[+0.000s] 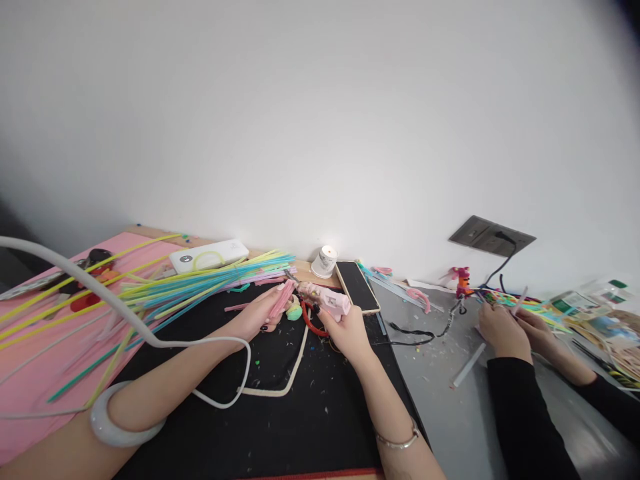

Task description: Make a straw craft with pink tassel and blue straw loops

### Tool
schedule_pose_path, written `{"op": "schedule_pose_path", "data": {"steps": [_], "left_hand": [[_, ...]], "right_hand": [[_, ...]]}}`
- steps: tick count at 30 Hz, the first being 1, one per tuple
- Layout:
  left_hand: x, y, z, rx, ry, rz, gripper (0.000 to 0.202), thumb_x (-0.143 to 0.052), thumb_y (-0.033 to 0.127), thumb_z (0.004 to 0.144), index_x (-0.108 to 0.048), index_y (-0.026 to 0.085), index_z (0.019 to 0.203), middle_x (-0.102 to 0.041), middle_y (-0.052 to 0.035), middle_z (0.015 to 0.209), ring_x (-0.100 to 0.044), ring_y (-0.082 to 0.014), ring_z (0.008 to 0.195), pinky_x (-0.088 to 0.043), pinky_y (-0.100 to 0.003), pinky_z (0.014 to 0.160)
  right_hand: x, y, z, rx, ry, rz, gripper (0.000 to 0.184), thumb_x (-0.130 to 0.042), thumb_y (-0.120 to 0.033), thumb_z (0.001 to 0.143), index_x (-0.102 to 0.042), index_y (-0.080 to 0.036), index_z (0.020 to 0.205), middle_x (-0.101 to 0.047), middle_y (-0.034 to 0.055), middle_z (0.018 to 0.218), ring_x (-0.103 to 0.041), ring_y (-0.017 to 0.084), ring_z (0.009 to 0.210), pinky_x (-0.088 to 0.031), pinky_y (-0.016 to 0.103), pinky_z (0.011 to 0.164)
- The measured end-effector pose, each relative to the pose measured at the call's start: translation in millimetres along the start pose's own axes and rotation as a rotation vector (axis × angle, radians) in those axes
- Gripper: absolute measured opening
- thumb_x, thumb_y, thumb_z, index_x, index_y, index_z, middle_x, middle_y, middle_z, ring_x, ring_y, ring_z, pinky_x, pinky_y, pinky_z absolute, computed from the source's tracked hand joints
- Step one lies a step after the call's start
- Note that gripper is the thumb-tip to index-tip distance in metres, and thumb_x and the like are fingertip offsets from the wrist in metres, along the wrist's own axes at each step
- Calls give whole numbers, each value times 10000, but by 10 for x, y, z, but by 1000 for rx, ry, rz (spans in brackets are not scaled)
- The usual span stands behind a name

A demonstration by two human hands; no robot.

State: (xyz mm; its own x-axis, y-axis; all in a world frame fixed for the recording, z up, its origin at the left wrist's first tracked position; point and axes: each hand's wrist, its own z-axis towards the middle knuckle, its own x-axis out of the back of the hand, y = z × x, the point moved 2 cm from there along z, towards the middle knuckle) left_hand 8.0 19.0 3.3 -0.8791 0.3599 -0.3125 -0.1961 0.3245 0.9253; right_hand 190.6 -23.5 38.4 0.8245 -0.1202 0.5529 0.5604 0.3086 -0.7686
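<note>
My left hand (265,313), with a pale bangle on its wrist, pinches a pink piece (283,298) that looks like a bundle of short pipe cleaners. Its fingers are closed around it. To the right, my right hand (345,330) grips a pale pink glue gun (333,300), whose dark metal tip points left, close to the pink piece. Below the two hands, a small light-green and yellow ball (294,311) shows near my left fingertips. A red-orange loop (314,327) lies under the glue gun, partly hidden by my right hand.
Long coloured pipe cleaners (200,287) spread across the left. A white power bank (209,256), paper cup (325,261) and phone (358,287) stand along the wall. A white cable (100,287) crosses my left forearm. At right, a co-worker's hands (505,330) handle thin strips.
</note>
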Motion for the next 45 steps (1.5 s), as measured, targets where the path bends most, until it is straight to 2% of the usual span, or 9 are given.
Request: {"op": "schedule_pose_path", "data": {"steps": [4,8,15,19,23,29,36,42,45], "left_hand": [[8,-11,3,-8,1,-5,434,-549,631,804,-513,199,809,-345,73,465,-207,-61,390,-171,-208,382],[-8,16,-22,1,28,-35,392,-552,597,824,-504,208,855,-338,84,463,-202,-59,389,-165,-197,385],[-11,34,-42,-4,21,-64,344,-517,546,870,-470,211,803,-293,93,463,-200,-63,396,-147,-179,385],[-7,38,-43,-44,3,-79,381,-490,534,887,-449,201,707,-291,86,467,-218,-61,392,-180,-168,382],[-2,31,-32,-11,13,-94,443,-492,579,866,-473,186,664,-290,83,457,-211,-55,378,-178,-171,377],[8,37,-35,28,112,-117,429,-555,594,827,-565,165,822,-363,76,486,-230,-51,385,-172,-179,387],[4,47,-37,47,90,-104,436,-520,595,846,-536,167,762,-361,69,480,-210,-47,375,-156,-195,388],[0,44,-36,-24,-5,-89,392,-461,539,896,-449,194,710,-297,88,465,-192,-57,398,-167,-175,393],[8,33,-36,-27,9,-78,361,-494,540,879,-455,202,757,-303,90,475,-198,-60,401,-163,-173,390]], "right_hand": [[1,2,-3,2,2,14,247,-568,-231,799,-721,-116,956,-727,72,807,-634,189,692,-499,256,632],[-12,36,-21,-6,-15,-14,214,-582,-240,795,-721,-108,892,-717,63,754,-627,179,643,-498,255,609],[-39,3,-38,85,-128,39,276,-586,-215,815,-709,-150,1054,-737,70,962,-676,200,831,-527,280,763],[-52,-33,-51,116,-213,70,333,-576,-185,818,-685,-193,1134,-720,55,1069,-672,201,931,-517,283,827],[-65,-34,-68,88,-265,-2,240,-571,-193,814,-714,-159,1003,-725,44,879,-657,178,749,-514,253,696],[-75,-61,-71,105,-292,-64,208,-568,-182,805,-723,-149,940,-673,5,722,-584,136,621,-469,216,605],[-73,-78,-81,79,-283,-49,217,-578,-177,802,-733,-175,954,-716,11,780,-625,156,655,-500,228,631],[-45,-69,-54,80,-218,39,335,-569,-194,813,-693,-189,1124,-726,54,1052,-679,211,913,-529,299,810],[-32,-37,-43,77,-146,13,294,-573,-207,816,-714,-178,1072,-738,57,966,-679,201,825,-534,294,760]]}}
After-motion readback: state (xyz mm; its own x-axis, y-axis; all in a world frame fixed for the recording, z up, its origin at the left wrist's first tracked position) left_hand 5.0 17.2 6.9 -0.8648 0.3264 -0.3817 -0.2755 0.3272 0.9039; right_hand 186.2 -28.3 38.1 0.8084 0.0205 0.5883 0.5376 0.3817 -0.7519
